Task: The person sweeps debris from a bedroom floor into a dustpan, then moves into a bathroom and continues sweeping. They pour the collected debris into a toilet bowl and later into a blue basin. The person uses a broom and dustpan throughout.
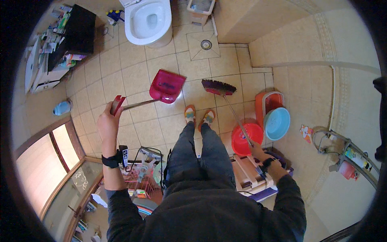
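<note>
My left hand (109, 116) grips the red end of a long-handled dustpan's pole. The magenta dustpan pan (167, 86) is over the tiled floor to the left of my feet, its wide mouth turned toward the broom. Dark marks show inside the pan. In my right hand (259, 152) is the upper part of a broom's pole. The broom head (219, 87), dark-bristled with a red base, is over the tiles beyond my feet. A gap of floor separates broom head and dustpan. Whether either rests fully on the floor is hard to tell.
A white toilet (148, 22) and a lidless bin (201, 7) stand ahead, near a floor drain (206, 44). Red (246, 139) and blue (277, 124) basins lie at right, by a wooden rack (246, 174). At left are a cluttered black cabinet (80, 33) and a blue container (62, 108).
</note>
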Motion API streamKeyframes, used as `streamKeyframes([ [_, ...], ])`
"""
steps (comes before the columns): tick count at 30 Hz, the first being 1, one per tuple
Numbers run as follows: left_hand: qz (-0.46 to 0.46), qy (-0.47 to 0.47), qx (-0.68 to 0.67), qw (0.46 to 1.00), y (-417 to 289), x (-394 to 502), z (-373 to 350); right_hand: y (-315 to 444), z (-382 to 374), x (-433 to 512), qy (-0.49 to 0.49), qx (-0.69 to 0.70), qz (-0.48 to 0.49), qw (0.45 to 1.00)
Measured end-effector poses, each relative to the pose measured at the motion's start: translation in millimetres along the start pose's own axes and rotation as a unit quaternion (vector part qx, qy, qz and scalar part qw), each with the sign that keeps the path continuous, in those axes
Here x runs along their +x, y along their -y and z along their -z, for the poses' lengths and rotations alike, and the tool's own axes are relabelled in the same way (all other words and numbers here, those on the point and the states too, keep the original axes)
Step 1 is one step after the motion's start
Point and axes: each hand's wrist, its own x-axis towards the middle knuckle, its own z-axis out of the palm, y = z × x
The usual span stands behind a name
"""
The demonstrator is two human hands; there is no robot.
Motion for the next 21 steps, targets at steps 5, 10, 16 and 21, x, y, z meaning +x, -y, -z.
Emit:
streamKeyframes([
  [5, -0.013, 0.008, 0.012, 1.0, -13, 1, 2, 18, -32, 109, -0.027, 0.013, 0.003, 1.0],
  [10, -0.039, 0.001, 0.007, 0.999, -25, 5, 9, 64, 4, 48, -0.065, 0.363, -0.113, 0.923],
  [16, -0.046, -0.013, 0.023, 0.999, -24, 3, 10, 56, 38, -11, -0.138, 0.445, -0.159, 0.871],
  [21, -0.066, -0.031, 0.031, 0.997, -33, 6, 9, 35, 57, 103, -0.046, 0.283, 0.049, 0.957],
])
